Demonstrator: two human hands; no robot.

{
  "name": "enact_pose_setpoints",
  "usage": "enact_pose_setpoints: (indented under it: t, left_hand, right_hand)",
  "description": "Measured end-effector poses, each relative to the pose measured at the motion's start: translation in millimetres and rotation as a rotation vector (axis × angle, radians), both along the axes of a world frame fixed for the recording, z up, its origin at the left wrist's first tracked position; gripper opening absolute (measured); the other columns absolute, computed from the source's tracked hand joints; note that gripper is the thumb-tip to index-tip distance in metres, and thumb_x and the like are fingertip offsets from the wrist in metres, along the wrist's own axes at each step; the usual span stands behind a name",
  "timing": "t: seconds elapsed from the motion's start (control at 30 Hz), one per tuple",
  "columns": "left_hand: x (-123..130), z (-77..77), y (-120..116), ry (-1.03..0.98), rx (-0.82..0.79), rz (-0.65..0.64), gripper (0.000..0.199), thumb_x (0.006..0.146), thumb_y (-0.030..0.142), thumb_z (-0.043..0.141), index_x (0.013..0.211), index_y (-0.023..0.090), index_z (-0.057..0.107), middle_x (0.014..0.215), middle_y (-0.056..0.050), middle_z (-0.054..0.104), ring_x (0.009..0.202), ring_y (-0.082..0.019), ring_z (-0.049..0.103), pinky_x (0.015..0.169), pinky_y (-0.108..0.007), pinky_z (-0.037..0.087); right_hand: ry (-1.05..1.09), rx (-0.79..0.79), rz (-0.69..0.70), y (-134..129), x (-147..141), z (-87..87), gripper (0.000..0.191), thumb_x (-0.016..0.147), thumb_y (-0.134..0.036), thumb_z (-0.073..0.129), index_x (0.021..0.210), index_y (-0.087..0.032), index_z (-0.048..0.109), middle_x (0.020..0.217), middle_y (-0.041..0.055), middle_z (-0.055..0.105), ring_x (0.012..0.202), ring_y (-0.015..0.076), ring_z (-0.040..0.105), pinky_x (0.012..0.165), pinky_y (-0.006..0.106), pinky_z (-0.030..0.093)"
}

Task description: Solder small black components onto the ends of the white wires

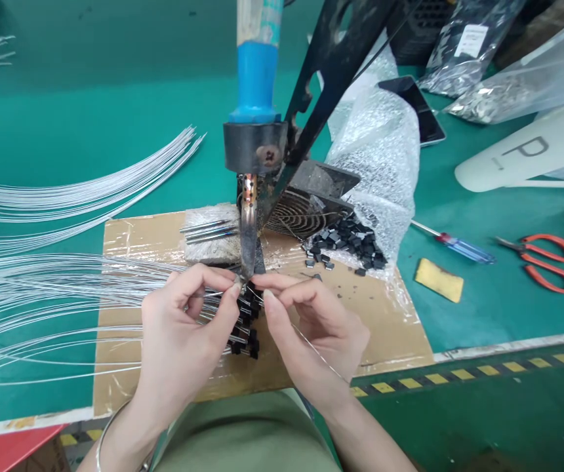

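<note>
A soldering iron (258, 85) with a blue handle hangs tip down in a clamp, and both hands meet at its tip (248, 255). My left hand (188, 328) is closed in a pinch on a white wire, just left of the tip; the small end between thumb and finger is mostly hidden. From the right, my right hand (316, 328) pinches a thin strand of solder wire (319, 354), which runs back over the palm toward the wrist. Beneath the hands lie wires with black connectors (250, 344) on their ends.
Long white wires (115, 190) spread across the left side. Brown cardboard (385, 328) covers the table under the work. Loose black connectors (348, 242) lie by bubble wrap (380, 151). Farther right are a screwdriver (463, 249), a yellow sponge (439, 280), orange-handled scissors (547, 259) and a white cup (523, 147).
</note>
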State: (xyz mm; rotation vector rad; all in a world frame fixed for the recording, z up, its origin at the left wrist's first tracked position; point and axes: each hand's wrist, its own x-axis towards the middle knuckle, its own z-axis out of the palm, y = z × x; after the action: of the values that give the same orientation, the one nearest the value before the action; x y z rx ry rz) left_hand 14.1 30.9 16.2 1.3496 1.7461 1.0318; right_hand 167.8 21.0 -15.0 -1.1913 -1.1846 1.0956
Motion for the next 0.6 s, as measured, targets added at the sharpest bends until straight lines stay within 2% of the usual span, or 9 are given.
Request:
enact_pose_setpoints:
  t: [0.13, 0.3, 0.6]
  left_hand:
    - [0.1, -2.9, 1.9, -0.040, 0.000, -0.011, 0.010, 0.087, 0.019, 0.074, 0.079, 0.024, 0.076, 0.088, -0.002, 0.080, 0.083, -0.020, 0.071, 0.067, -0.032, 0.050]
    - [0.5, -0.7, 1.5, -0.081, -0.011, 0.003, 0.010, 0.086, 0.018, 0.076, 0.079, 0.025, 0.076, 0.088, 0.000, 0.081, 0.083, -0.018, 0.071, 0.068, -0.030, 0.050]
    - [1.0, 0.7, 3.1, -0.073, 0.000, 0.025, 0.010, 0.084, 0.019, 0.076, 0.076, 0.025, 0.076, 0.086, 0.002, 0.079, 0.079, -0.016, 0.072, 0.061, -0.027, 0.049]
  right_hand:
    - [0.002, -0.020, -0.006, -0.2, 0.0, -0.9, 0.018, 0.097, -0.013, 0.073, 0.088, -0.025, 0.065, 0.113, 0.0047, 0.085, 0.106, 0.0215, 0.081, 0.098, 0.037, 0.061]
    - [0.008, 0.010, -0.001, 1.5, -0.2, 0.2, 0.019, 0.098, -0.012, 0.072, 0.088, -0.025, 0.064, 0.111, 0.0034, 0.085, 0.104, 0.0193, 0.082, 0.095, 0.033, 0.062]
    - [0.036, 0.012, 0.006, 2.4, -0.1, 0.6, 0.020, 0.097, -0.008, 0.073, 0.089, -0.025, 0.067, 0.114, 0.0000, 0.084, 0.107, 0.0154, 0.080, 0.100, 0.029, 0.060]
